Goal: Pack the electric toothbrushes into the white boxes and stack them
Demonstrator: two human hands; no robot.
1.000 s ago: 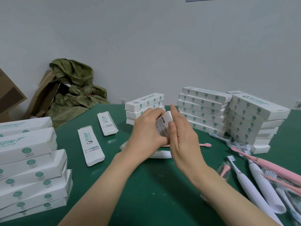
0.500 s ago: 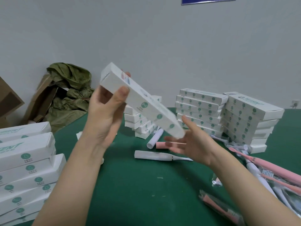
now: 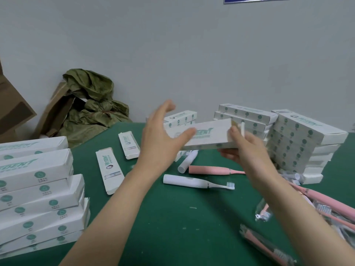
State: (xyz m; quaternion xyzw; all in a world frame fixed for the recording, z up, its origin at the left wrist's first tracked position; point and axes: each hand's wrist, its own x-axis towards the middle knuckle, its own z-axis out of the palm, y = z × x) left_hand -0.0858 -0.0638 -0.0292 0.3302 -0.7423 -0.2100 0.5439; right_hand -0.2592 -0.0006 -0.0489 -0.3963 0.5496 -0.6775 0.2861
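A green table cover (image 3: 192, 227) runs up to a bare pale wall (image 3: 172, 54), with crumpled olive sacking (image 3: 92, 104) and brown cardboard (image 3: 13, 112) heaped in the far left corner.

The white box (image 3: 211, 135) is in the air above the middle of the table, lying roughly level. My right hand (image 3: 247, 148) grips its right end, fingers curled underneath and thumb at the end, where a flap looks untucked. My left hand (image 3: 159, 143) is spread wide at the other end, fingers loose and only the thumb against the front face; the blur keeps me from saying more.

I judge the box light and thin-walled, easy to dent, so I would hold it by its long edges near the ends, never squeezing the broad faces.

A white toothbrush (image 3: 188, 182) and a pink toothbrush (image 3: 209, 169) lie loose below it. They look smooth and liable to roll, so the handle is the place to take them. Filled boxes stand in a left stack (image 3: 34, 189) and a leaning right stack (image 3: 299, 143).
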